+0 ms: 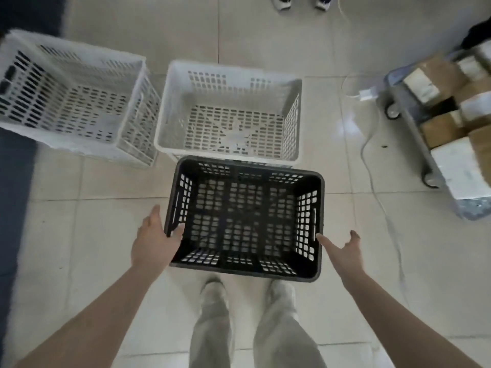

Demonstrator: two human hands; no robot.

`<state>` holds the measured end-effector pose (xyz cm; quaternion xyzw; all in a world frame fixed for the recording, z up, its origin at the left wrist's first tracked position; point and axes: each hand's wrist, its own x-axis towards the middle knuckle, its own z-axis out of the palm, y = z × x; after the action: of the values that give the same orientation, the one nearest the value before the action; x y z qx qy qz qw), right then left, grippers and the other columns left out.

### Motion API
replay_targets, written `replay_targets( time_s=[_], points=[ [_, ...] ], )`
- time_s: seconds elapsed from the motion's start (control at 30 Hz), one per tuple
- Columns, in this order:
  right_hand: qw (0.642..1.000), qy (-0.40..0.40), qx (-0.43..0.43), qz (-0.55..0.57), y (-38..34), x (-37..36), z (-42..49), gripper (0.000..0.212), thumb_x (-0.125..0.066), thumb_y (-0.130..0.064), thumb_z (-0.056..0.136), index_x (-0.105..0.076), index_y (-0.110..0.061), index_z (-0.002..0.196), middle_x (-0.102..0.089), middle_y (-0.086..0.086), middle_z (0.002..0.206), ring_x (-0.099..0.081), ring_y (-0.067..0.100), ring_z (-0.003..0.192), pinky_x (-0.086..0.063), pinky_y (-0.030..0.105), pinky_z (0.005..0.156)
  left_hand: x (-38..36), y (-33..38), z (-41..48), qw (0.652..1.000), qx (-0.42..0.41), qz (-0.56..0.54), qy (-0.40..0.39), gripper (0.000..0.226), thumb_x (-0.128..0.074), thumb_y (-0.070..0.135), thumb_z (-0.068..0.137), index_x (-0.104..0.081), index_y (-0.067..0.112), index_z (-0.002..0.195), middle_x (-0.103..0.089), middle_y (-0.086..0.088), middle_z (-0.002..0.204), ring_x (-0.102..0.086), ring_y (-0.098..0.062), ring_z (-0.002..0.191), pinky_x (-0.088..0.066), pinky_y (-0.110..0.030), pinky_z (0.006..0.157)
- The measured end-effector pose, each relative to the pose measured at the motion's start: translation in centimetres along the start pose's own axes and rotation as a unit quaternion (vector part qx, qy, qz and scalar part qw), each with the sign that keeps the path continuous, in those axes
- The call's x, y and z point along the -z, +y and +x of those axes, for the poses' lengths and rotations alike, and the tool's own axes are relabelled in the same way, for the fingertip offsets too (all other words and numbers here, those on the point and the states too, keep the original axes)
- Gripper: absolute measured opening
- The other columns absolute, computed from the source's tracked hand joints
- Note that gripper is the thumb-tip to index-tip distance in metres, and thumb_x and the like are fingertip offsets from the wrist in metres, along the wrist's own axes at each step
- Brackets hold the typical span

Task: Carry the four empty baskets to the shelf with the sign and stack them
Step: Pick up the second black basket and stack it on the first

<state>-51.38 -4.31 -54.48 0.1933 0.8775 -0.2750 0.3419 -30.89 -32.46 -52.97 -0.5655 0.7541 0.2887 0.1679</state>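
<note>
A black perforated basket (245,171) stands empty on the tiled floor just in front of my feet. My left hand (155,240) touches its left rim, thumb over the edge and fingers spread. My right hand (344,249) hovers open beside its right wall, one fingertip at the handle slot. Behind the black basket sits an empty white basket (228,70). A second white basket (71,51) stands to the left of that one, also empty.
A wheeled cart (414,120) loaded with cardboard boxes stands at the right. A white cable (372,144) with a charger trails across the floor beside it. Another person's shoes (284,2) show at the top. A dark surface (16,181) borders the left.
</note>
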Motion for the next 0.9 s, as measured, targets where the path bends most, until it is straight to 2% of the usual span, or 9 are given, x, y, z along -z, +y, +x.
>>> replay_targets(
  time_s=[0.13,0.23,0.33,0.4,0.5,0.6,0.7,0.83,0.9],
  points=[
    [1.0,0.015,-0.008,0.011,3.6,-3.9,8.4,0.092,-0.07,-0.044,0.076,-0.017,-0.019,0.147,-0.039,0.017,0.146,-0.042,0.036,0.131,-0.035,0.046,0.105,-7.3,-2.4,6.6,1.0,0.029,-0.005,0.01,0.078,-0.062,0.037,0.088,-0.022,0.01,0.15,-0.041,-0.024,0.145,-0.042,-0.043,0.131,-0.038,-0.052,0.107],
    [0.999,0.003,0.039,0.022,5.4,-6.9,13.1,0.085,-0.069,-0.045,0.077,-0.022,-0.025,0.145,-0.045,0.012,0.142,-0.048,0.031,0.126,-0.038,0.046,0.106,-11.6,-4.1,10.6,0.999,0.006,-0.009,0.046,0.075,-0.061,0.041,0.086,-0.026,0.012,0.146,-0.045,-0.023,0.138,-0.048,-0.044,0.125,-0.043,-0.056,0.102],
    [0.993,0.011,0.115,0.01,6.4,-9.4,15.9,0.067,-0.065,-0.034,0.084,-0.031,-0.02,0.14,-0.058,0.0,0.121,-0.056,0.02,0.106,-0.043,0.035,0.096,-14.2,-5.0,13.2,0.994,-0.002,-0.018,0.105,0.07,-0.056,0.037,0.091,-0.023,0.012,0.148,-0.044,-0.023,0.14,-0.049,-0.045,0.123,-0.043,-0.055,0.098],
    [0.988,0.054,0.147,0.006,6.7,-10.3,16.8,0.048,-0.058,-0.026,0.089,-0.042,-0.014,0.132,-0.062,0.004,0.119,-0.057,0.021,0.102,-0.044,0.033,0.09,-14.9,-5.3,14.5,0.99,0.007,-0.007,0.137,0.058,-0.049,0.03,0.095,-0.027,0.012,0.145,-0.052,-0.024,0.134,-0.054,-0.047,0.116,-0.044,-0.054,0.093],
    [0.987,0.07,0.147,0.01,7.2,-10.7,17.3,0.025,-0.05,-0.023,0.092,-0.053,-0.011,0.114,-0.064,0.006,0.102,-0.061,0.029,0.094,-0.049,0.041,0.083,-14.7,-5.8,15.4,0.989,0.025,0.011,0.144,0.038,-0.041,0.014,0.097,-0.038,0.006,0.134,-0.06,-0.034,0.115,-0.057,-0.053,0.103,-0.044,-0.053,0.083],
    [0.987,0.075,0.14,0.015,6.9,-10.2,16.7,0.012,-0.051,-0.023,0.09,-0.055,-0.014,0.098,-0.063,0.006,0.09,-0.062,0.035,0.088,-0.052,0.052,0.081,-14.0,-5.8,14.9,0.991,0.007,-0.003,0.137,0.032,-0.043,0.009,0.096,-0.043,0.001,0.127,-0.062,-0.038,0.107,-0.057,-0.054,0.097,-0.044,-0.053,0.079],
    [0.987,0.073,0.146,-0.005,5.7,-8.7,14.7,0.014,-0.049,-0.02,0.091,-0.055,-0.01,0.099,-0.062,0.006,0.089,-0.06,0.033,0.086,-0.049,0.041,0.075,-12.2,-5.8,13.2,0.992,0.005,-0.026,0.125,0.032,-0.045,0.008,0.095,-0.046,0.003,0.126,-0.063,-0.036,0.106,-0.058,-0.053,0.097,-0.046,-0.052,0.08],
    [0.985,0.057,0.164,-0.021,3.7,-5.3,9.7,0.007,-0.05,-0.02,0.091,-0.054,-0.014,0.095,-0.063,0.008,0.09,-0.061,0.033,0.085,-0.052,0.045,0.077,-7.6,-6.5,8.6,0.991,0.026,-0.052,0.121,0.029,-0.046,0.008,0.094,-0.047,0.004,0.123,-0.064,-0.035,0.103,-0.059,-0.052,0.094,-0.047,-0.052,0.079],
    [0.983,0.047,0.177,-0.03,1.9,-3.2,6.2,0.009,-0.05,-0.019,0.092,-0.054,-0.012,0.097,-0.062,0.008,0.089,-0.059,0.032,0.083,-0.047,0.039,0.072,-4.3,-6.9,5.5,0.99,0.041,-0.06,0.122,0.029,-0.046,0.009,0.094,-0.047,0.005,0.123,-0.065,-0.034,0.102,-0.06,-0.051,0.093,-0.048,-0.051,0.078]
  ],
)
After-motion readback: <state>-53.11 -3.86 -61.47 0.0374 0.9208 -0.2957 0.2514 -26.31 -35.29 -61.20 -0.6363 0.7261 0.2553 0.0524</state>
